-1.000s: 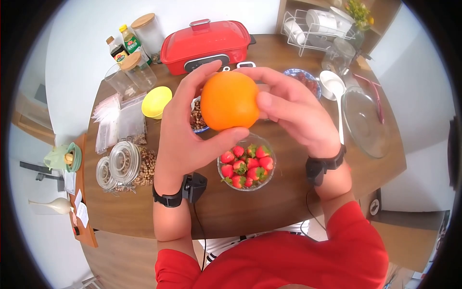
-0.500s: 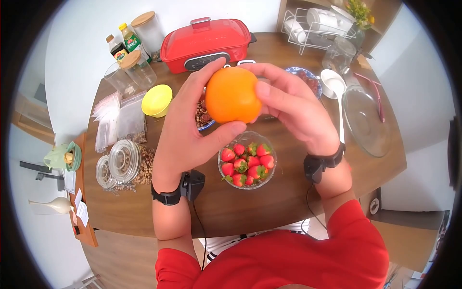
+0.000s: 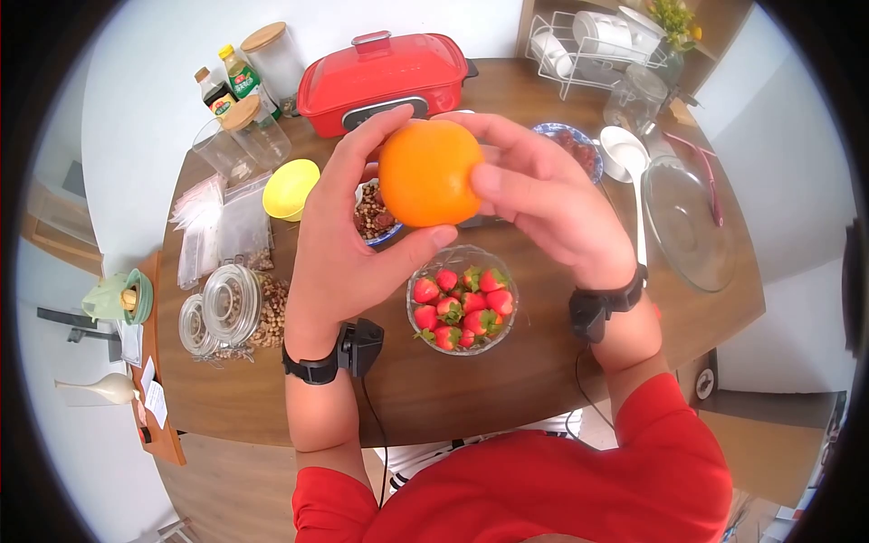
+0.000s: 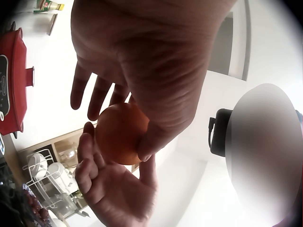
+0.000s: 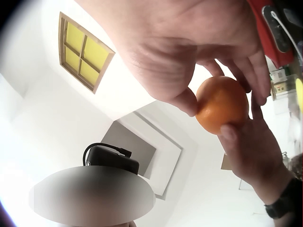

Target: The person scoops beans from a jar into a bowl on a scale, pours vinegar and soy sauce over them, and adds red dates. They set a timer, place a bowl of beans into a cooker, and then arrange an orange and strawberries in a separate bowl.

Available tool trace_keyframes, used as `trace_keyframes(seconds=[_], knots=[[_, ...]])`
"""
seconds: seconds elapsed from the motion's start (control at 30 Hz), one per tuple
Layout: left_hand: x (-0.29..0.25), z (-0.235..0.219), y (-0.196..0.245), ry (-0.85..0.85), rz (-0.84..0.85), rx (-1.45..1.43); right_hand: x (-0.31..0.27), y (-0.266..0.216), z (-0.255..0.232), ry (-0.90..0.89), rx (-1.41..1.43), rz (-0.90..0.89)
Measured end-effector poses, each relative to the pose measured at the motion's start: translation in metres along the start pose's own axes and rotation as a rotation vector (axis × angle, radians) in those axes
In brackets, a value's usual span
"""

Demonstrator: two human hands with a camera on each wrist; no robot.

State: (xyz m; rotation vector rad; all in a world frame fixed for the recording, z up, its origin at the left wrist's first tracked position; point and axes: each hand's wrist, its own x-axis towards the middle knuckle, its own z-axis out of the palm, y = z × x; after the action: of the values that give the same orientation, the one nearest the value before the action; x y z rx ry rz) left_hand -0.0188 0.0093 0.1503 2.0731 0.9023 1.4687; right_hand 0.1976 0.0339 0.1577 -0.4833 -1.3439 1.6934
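A round, smooth orange (image 3: 430,174) is held up between both hands, above the table. My left hand (image 3: 339,244) grips it from the left, with the thumb under its lower edge and the fingers around its far side. From the right, my right hand (image 3: 566,208) holds it, the thumb pressed on its side and the fingers partly hidden behind it. In the left wrist view the orange (image 4: 124,135) sits between the left thumb and the right palm; the right wrist view shows both thumbs on the orange (image 5: 222,105). Below is a glass bowl (image 3: 462,351) of strawberries (image 3: 450,310).
Behind the hands stand a bowl of nuts (image 3: 373,217) and a red electric cooker (image 3: 385,81). A yellow bowl (image 3: 291,190), plastic bags (image 3: 244,222) and an open glass jar (image 3: 231,303) are left. On the right are a white ladle (image 3: 640,217) and a glass lid (image 3: 692,226).
The orange has shifted slightly farther from the body, moving a little right and then back left. Both hands moved with it and keep their hold.
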Motion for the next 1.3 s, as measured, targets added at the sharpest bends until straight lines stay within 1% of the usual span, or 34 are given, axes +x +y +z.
trace_keyframes(seconds=[0.07, 0.1, 0.17, 0.2, 0.27, 0.3, 0.37, 0.5, 0.57, 0.8, 0.87, 0.9, 0.97, 1.07, 1.2, 1.3], knots=[[0.0003, 0.0012, -0.0004, -0.007, 0.0, 0.029, -0.0006, -0.0013, -0.0001, -0.063, -0.036, -0.032], [-0.0001, 0.0017, -0.0004, -0.009, -0.001, 0.028, -0.0009, -0.0028, -0.0012, -0.061, -0.034, -0.032], [-0.0007, 0.0023, -0.0001, -0.004, -0.008, 0.037, -0.0014, -0.0059, -0.0039, -0.085, -0.084, 0.046], [-0.0006, 0.0028, -0.0002, -0.005, -0.008, 0.037, -0.0007, -0.0047, -0.0027, -0.084, -0.084, 0.046], [-0.0001, 0.0044, -0.0006, -0.012, 0.01, 0.067, 0.0012, -0.0005, 0.0011, -0.032, -0.096, -0.051], [0.0004, 0.004, -0.0011, -0.011, 0.009, 0.067, 0.001, 0.0008, 0.0012, -0.033, -0.096, -0.05], [0.0016, 0.0028, -0.0018, -0.011, 0.027, 0.109, 0.0005, 0.0026, 0.0011, -0.044, -0.216, -0.106], [0.0014, 0.0, 0.001, -0.008, 0.016, 0.087, -0.0004, 0.0017, 0.0019, -0.052, -0.319, -0.131], [0.002, -0.0017, 0.0005, -0.031, 0.032, 0.136, -0.0011, -0.0001, 0.0024, -0.026, -0.441, -0.178], [0.0012, -0.0022, 0.0018, -0.023, -0.003, 0.115, -0.0021, 0.0005, 0.0034, -0.005, -0.504, -0.215], [0.0009, -0.0021, 0.0013, -0.026, -0.01, 0.1, -0.0029, 0.0002, 0.0039, 0.024, -0.608, -0.249], [0.001, -0.0016, 0.0015, -0.027, -0.01, 0.099, -0.0031, 0.0005, 0.0041, 0.025, -0.608, -0.248], [0.0015, -0.0006, 0.0022, -0.022, -0.01, 0.131, -0.0033, 0.0013, 0.0047, 0.068, -0.777, -0.354], [0.0003, -0.0001, -0.0003, -0.033, -0.045, 0.11, -0.005, 0.0009, 0.0056, 0.078, -0.855, -0.371], [-0.0011, -0.0023, -0.0026, -0.053, -0.069, 0.108, -0.0051, 0.0014, 0.0059, 0.086, -0.88, -0.391], [-0.001, -0.0039, -0.0016, -0.051, -0.079, 0.086, -0.0054, -0.0016, 0.0058, 0.062, -0.842, -0.354]])
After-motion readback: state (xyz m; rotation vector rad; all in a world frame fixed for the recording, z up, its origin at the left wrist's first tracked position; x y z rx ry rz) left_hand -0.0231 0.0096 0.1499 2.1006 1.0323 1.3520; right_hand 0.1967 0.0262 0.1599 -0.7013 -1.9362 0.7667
